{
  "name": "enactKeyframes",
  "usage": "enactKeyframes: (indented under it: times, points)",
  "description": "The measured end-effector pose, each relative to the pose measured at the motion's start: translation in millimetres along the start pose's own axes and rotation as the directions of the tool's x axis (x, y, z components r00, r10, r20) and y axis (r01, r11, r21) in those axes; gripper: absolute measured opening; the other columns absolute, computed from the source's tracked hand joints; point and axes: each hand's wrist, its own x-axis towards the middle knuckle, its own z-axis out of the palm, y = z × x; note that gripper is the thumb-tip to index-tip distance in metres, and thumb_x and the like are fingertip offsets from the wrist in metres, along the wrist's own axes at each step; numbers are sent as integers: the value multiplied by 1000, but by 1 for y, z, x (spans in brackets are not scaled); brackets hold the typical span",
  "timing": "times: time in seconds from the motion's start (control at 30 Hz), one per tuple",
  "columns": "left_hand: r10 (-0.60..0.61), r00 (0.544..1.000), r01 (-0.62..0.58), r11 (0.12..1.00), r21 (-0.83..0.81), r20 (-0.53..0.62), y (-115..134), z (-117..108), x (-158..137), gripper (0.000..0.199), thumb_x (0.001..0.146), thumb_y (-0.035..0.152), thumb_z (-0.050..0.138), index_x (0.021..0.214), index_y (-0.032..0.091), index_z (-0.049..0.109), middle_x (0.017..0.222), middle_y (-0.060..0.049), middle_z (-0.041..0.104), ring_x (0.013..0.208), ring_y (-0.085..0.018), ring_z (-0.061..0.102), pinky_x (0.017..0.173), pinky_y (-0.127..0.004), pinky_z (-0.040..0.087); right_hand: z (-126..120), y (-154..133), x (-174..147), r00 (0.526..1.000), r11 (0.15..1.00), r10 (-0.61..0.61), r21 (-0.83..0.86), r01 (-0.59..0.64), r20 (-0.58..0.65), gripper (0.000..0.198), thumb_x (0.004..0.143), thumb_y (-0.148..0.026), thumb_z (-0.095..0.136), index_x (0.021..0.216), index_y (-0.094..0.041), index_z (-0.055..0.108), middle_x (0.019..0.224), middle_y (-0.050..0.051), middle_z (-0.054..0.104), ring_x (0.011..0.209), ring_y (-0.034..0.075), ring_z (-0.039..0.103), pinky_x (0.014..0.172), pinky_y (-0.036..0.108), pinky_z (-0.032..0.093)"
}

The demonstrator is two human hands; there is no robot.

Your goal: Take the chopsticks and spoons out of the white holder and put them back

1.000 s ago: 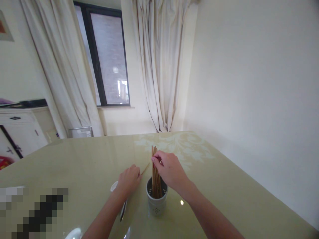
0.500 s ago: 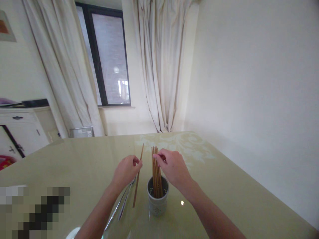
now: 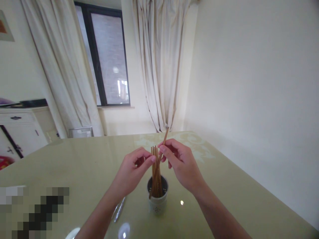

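A wooden chopstick (image 3: 165, 134) slants between thumb and fingers of my right hand (image 3: 181, 162). Its upper end points away to the right, and its lower end crosses the front left rim of a pale patterned cup (image 3: 157, 207). Inside the cup, a bundle of several chopsticks (image 3: 157, 189) stands nearly upright. My left hand (image 3: 136, 169) is closed in a pinch at the left side of the bundle, near the top; exactly which chopstick its fingertips press is hidden. Metal cutlery (image 3: 120, 209) lies on the table beside my left forearm, partly covered by it.
The glossy greenish table (image 3: 224, 199) runs back toward a window (image 3: 111, 59) and curtains (image 3: 161, 66). At the lower left is the edge of a white dish (image 3: 72, 233). A white cabinet (image 3: 23, 127) stands at far left.
The single chopstick has gone from my left hand, left of the cup, to my right hand over the cup. My left hand has moved right to the bundle.
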Motion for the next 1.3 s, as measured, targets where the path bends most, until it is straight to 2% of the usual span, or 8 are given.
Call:
enactKeyframes:
  times: [0.1, 0.23, 0.37, 0.53, 0.8, 1.03, 1.2, 1.3]
  points:
    - [-81, 997, 74, 957, 282, 12, -32, -10, 7, 33, 98, 46, 56, 84, 20, 71, 78, -2, 68, 72, -17, 59, 68, -28, 44, -12, 3, 6, 998, 994, -19, -108, 12, -62, 19, 99, -37, 63, 96, -20, 71, 83, 3, 75, 70, 16, 71, 58, 24, 51]
    - [-340, 937, 169, 649, 742, 84, -78, -20, 5, 16, 95, 26, 58, 93, 22, 73, 102, -6, 76, 96, -23, 68, 80, -31, 46, -18, 14, 11, 997, 935, 56, -352, -33, 55, 16, 98, -25, 62, 88, -20, 73, 79, 2, 76, 74, 17, 73, 68, 25, 51]
    - [-517, 847, 200, 526, 827, 124, -105, -17, -3, 21, 94, 18, 55, 103, 24, 74, 116, -7, 75, 109, -25, 70, 85, -32, 48, -15, 22, 13, 976, 839, 172, -539, -73, 136, 28, 101, -23, 59, 77, -19, 71, 74, 2, 77, 73, 17, 74, 69, 25, 48]
    - [-558, 824, 235, 495, 836, 100, -112, -10, -6, 24, 89, 15, 57, 105, 21, 74, 117, -11, 76, 110, -30, 71, 84, -36, 50, -8, 31, 12, 948, 706, 288, -699, -113, 138, 33, 103, -26, 59, 73, -20, 70, 74, 3, 78, 70, 17, 73, 68, 24, 46]
    - [-567, 819, 246, 489, 837, 91, -122, -8, -8, 20, 91, 18, 58, 104, 20, 72, 116, -12, 76, 109, -29, 72, 85, -36, 49, 0, 43, 11, 930, 543, 344, -835, -87, 126, 32, 106, -35, 57, 84, -20, 74, 82, 6, 79, 74, 19, 73, 67, 26, 43]
    - [-559, 825, 274, 525, 805, 83, -131, -10, -7, 16, 88, 16, 59, 96, 21, 72, 112, -11, 76, 105, -28, 72, 82, -34, 48, 0, 42, 12, 923, 511, 364, -855, -87, 123, 33, 107, -36, 55, 86, -21, 75, 83, 6, 79, 79, 20, 74, 69, 27, 43]
    - [-508, 850, 266, 644, 717, 141, -132, -23, -2, 10, 88, 21, 61, 90, 21, 71, 103, -7, 78, 99, -23, 71, 84, -32, 49, -4, 36, 11, 931, 485, 351, -869, -93, 96, 39, 105, -45, 58, 78, -20, 74, 82, 7, 78, 75, 21, 72, 65, 28, 39]
    - [-428, 876, 242, 787, 567, 221, -123, -40, 2, 14, 90, 28, 59, 86, 20, 70, 93, -4, 78, 90, -21, 72, 80, -29, 51, -8, 28, 10, 950, 430, 310, -896, -112, 30, 39, 103, -47, 61, 79, -20, 74, 83, 9, 78, 77, 23, 72, 62, 28, 36]
